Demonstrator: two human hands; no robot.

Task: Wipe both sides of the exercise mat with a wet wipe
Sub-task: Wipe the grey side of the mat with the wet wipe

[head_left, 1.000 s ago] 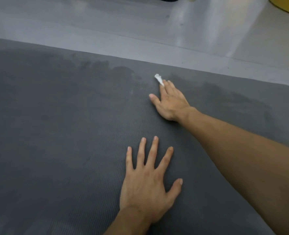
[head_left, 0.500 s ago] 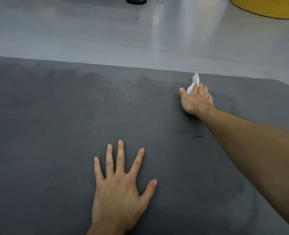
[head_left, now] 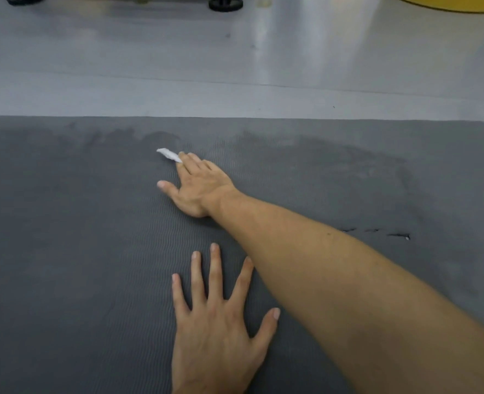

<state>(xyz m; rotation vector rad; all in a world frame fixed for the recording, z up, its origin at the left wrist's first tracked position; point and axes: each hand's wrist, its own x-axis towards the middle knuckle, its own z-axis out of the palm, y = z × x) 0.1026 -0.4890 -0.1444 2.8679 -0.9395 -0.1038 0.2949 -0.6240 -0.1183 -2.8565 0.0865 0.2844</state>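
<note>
- Currently the exercise mat (head_left: 64,251) is lying flat on the grey floor (head_left: 178,66). One face is showing and the underside is hidden.
- Far left, along the far edge, darker damp marks (head_left: 115,135) are showing. The nearer left area is looking dry and even in tone, so it is probably unwiped.
- The wet wipe (head_left: 169,155) is lying bunched on the mat near the far edge. Its white end is sticking out past the fingertips.
- The right hand (head_left: 198,189) is reaching across and pressing the wipe down under straight fingers, thumb spread aside. I cannot tell whether any finger is also pinching it.
- The left hand (head_left: 215,331) is resting flat on the mat nearer the body, fingers spread, holding nothing. It appears to be bracing.
- Right of the arm, a broad damp patch (head_left: 334,157) is running along the far edge, with short tears (head_left: 397,235) sitting nearer.
- Judgement: the far strip of this face is looking done. The near half of this face is remaining, as are the flip and the whole second side, so the task is well under halfway.
</note>
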